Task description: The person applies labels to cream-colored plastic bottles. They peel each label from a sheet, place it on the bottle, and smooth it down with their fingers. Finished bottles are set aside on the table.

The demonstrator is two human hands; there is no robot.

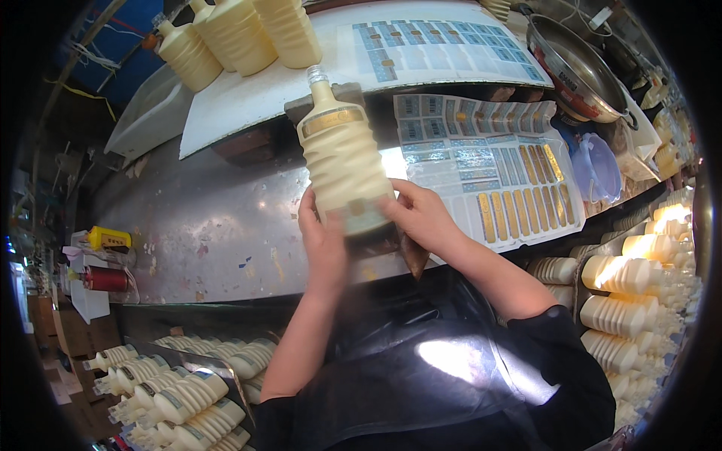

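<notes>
1 cream bottle [342,154], wavy-ribbed with a glossy gold shoulder band, is over the table's near edge, neck toward 11 o'clock. 2 hands grasp its base: the left hand [323,234] at 7 o'clock, the right hand [417,216] at 5, covering its lower corners. The metal tabletop [218,225] is scuffed and paint-flecked. From the bottle, at least 3 similar upright bottles [289,34] stand at 11 o'clock; 1 label sheet [492,210] with 2 rows of shiny gold strips lies at 3, 1 round metal pan [583,68] at 2.
</notes>
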